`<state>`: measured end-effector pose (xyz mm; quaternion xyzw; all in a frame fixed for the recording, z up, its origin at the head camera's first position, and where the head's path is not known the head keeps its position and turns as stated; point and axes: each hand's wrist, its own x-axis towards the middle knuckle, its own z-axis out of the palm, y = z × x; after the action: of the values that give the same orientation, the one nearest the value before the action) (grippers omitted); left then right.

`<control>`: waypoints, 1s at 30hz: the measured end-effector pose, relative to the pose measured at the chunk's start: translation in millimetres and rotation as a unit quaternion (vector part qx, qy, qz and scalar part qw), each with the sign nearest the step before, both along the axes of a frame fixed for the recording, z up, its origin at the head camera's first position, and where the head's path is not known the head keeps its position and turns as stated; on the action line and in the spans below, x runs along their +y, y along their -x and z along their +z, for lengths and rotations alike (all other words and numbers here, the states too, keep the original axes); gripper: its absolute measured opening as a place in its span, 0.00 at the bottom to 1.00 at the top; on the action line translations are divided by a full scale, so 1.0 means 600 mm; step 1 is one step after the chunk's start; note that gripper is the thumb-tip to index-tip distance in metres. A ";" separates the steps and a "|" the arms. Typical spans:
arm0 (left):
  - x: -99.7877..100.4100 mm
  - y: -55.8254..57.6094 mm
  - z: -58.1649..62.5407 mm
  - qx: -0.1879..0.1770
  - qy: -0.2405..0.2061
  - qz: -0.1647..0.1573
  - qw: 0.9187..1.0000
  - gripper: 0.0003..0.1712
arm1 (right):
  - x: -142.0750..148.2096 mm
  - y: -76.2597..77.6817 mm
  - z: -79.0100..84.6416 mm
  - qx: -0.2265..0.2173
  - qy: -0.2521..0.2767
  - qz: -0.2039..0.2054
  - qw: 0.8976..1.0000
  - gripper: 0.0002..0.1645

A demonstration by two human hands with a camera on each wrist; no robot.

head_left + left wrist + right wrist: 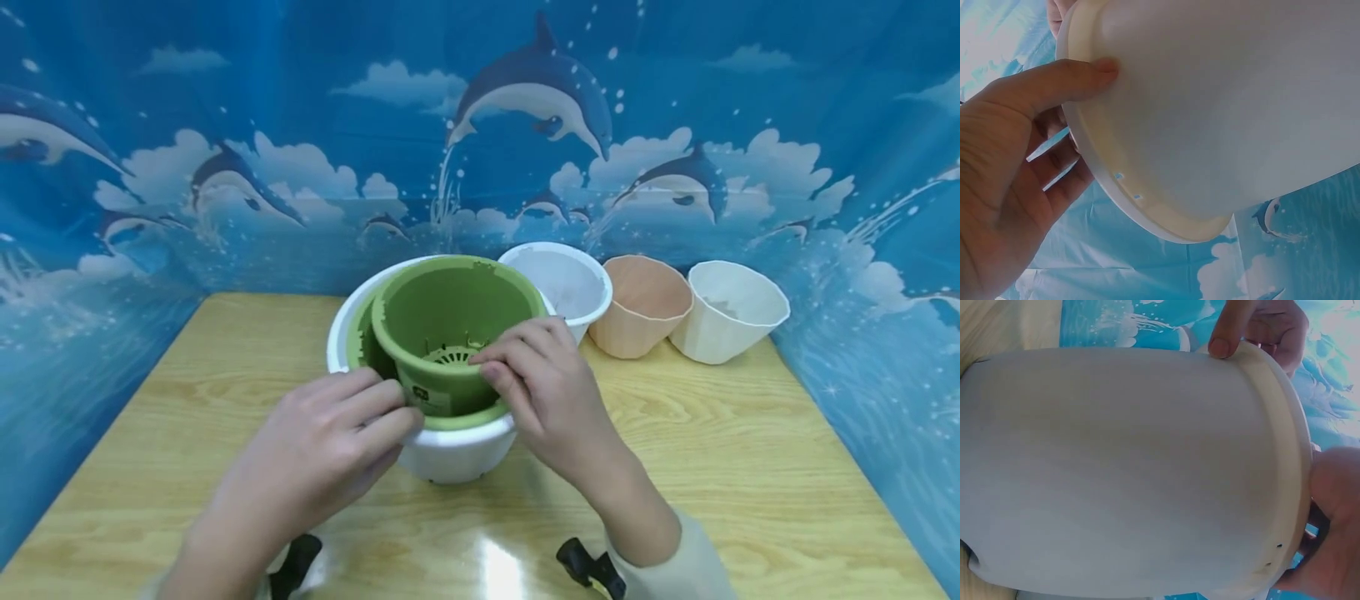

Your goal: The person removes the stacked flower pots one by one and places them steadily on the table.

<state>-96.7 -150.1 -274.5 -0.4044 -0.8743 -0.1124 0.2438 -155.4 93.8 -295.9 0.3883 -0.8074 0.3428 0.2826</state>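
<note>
A large white flowerpot (453,458) stands on the table with a green flowerpot (465,419) nested in it. A smaller green pot (450,304), with a slotted bottom, sits inside that one, leaning toward the right. My left hand (326,442) grips the near-left rim; its thumb lies on the white pot's outer wall (1222,106) in the left wrist view, its fingers over the rim. With thumb and forefinger, my right hand (551,396) pinches the smaller green pot's near-right rim. The white wall (1122,469) hides both green pots from the right wrist view.
Behind to the right stand another white pot (558,279), a peach pot (641,308) and a cream pot (731,317) in a row. The wooden table (712,467) ends at a blue dolphin-print curtain (337,108). A black fitting (296,567) shows by the left wrist.
</note>
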 end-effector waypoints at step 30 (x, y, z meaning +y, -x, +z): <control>0.005 0.003 -0.009 -0.015 -0.014 0.021 1.000 0.10 | 0.023 -0.001 0.027 0.167 0.195 -0.004 0.966 0.17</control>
<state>-98.7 -147.0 -280.1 -0.3807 -0.8845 -0.1254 0.2387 -154.9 107.3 -279.5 0.3744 -0.6676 0.4228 0.4852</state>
